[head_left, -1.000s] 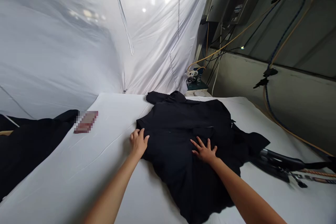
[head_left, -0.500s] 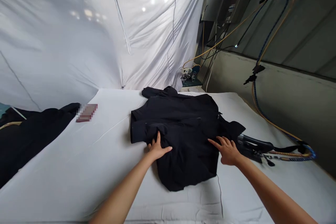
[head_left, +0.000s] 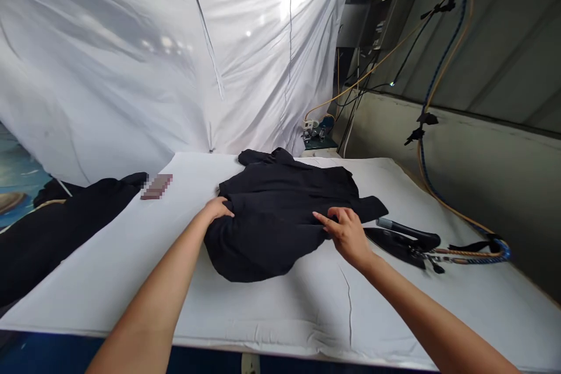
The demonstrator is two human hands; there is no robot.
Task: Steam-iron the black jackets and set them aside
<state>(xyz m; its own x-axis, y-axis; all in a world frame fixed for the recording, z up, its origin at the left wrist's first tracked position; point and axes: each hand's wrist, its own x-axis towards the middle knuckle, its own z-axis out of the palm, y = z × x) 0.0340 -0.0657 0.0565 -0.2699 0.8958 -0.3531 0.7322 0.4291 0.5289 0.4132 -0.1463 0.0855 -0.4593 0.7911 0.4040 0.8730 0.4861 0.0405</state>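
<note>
A black jacket (head_left: 272,234) lies spread on the white-covered table (head_left: 272,315), its sleeves at the back and the right. At its left edge my left hand (head_left: 217,209) grips the cloth, thumb on top and the other fingers partly hidden by fabric. My right hand (head_left: 348,234) pinches the near right edge, its index finger stretched out over the cloth. Between the hands, the near part of the jacket looks raised and rounded. Just right of my right hand rests a black-handled iron (head_left: 403,242), close to the right sleeve.
Blue and tan hoses (head_left: 477,257) run from the iron up the right side. A dark garment (head_left: 79,228) hangs over the table's left edge, near a blurred reddish item (head_left: 156,187). White sheeting (head_left: 144,82) hangs behind, and a small machine (head_left: 313,131) stands beyond the table.
My left hand has moved left from the cloth's top to the jacket's edge. My right hand has moved left and closed on the fabric. The jacket's near part has lifted and shifted left, uncovering more of the iron.
</note>
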